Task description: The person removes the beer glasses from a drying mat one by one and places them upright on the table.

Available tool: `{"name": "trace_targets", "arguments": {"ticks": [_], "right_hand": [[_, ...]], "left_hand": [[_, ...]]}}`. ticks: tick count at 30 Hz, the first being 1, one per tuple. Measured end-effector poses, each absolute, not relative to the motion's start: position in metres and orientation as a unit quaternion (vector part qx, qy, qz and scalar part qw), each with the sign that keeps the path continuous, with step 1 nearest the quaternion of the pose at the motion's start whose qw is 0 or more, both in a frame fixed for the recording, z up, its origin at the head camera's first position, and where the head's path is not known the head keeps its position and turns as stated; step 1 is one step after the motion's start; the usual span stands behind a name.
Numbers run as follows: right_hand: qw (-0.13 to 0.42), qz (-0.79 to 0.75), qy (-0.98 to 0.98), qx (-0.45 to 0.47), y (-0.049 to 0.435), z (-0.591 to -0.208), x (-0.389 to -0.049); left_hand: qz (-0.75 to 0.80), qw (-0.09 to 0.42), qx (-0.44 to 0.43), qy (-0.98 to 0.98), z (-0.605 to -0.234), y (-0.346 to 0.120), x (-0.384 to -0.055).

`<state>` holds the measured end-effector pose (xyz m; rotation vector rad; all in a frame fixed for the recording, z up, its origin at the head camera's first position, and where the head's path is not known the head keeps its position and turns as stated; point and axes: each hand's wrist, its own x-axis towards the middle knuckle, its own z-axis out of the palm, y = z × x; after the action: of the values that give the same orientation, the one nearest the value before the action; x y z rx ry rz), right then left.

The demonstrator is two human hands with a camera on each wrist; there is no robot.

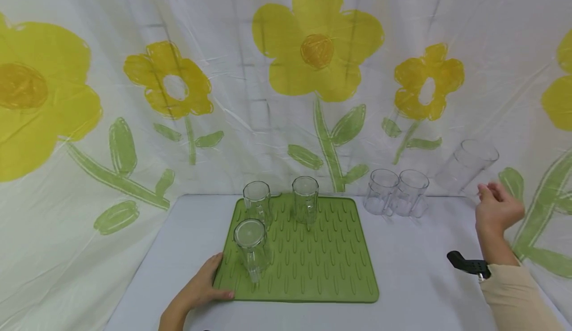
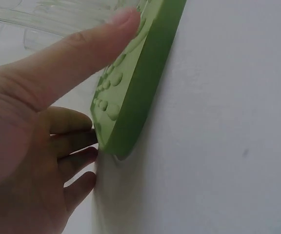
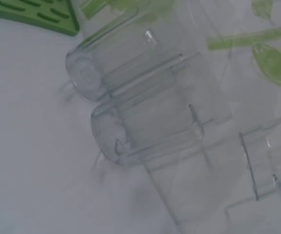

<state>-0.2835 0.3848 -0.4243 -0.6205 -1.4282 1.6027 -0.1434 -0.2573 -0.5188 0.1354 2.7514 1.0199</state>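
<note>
Holding a glass mug [image 1: 468,162] aloft at the far right, before the flower-patterned curtain [image 1: 214,33], the right grip [image 1: 499,209] has its fingers curled, apparently around the handle; clear glass makes the exact contact hard to confirm. The mug is tilted and raised off the counter [image 1: 415,266]. Treat it as rigid, fairly light and fragile; its smooth wall is likely to slip, so take hold at the handle. The left grip [image 1: 203,282] is relaxed, its thumb over the front edge of the green mat [image 1: 321,261] and its fingers at the left edge. The mat looks flexible, and its raised ribs should resist sliding. On it stand one front mug [image 1: 252,249], base up, near the left edge, and two rear mugs [image 1: 305,199]. A pair of mugs [image 1: 380,194] stands side by side between the mat and the raised mug; allow clearance, since glass-to-glass contact could chip a rim.
</note>
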Motion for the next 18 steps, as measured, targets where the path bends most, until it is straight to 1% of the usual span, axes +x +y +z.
{"name": "trace_targets", "arguments": {"ticks": [8, 15, 18], "right_hand": [[0.422, 0.625, -0.596, -0.277, 0.390, -0.440, -0.280], [0.416, 0.612, -0.615, -0.273, 0.390, -0.456, -0.281], [0.415, 0.580, -0.644, -0.276, 0.388, -0.464, -0.282]], "left_hand": [[0.326, 0.099, 0.041, 0.939, -0.520, -0.259, -0.141], [0.324, 0.094, 0.045, 0.940, -0.519, -0.258, -0.139], [0.323, 0.096, 0.045, 0.941, -0.517, -0.257, -0.139]]}}
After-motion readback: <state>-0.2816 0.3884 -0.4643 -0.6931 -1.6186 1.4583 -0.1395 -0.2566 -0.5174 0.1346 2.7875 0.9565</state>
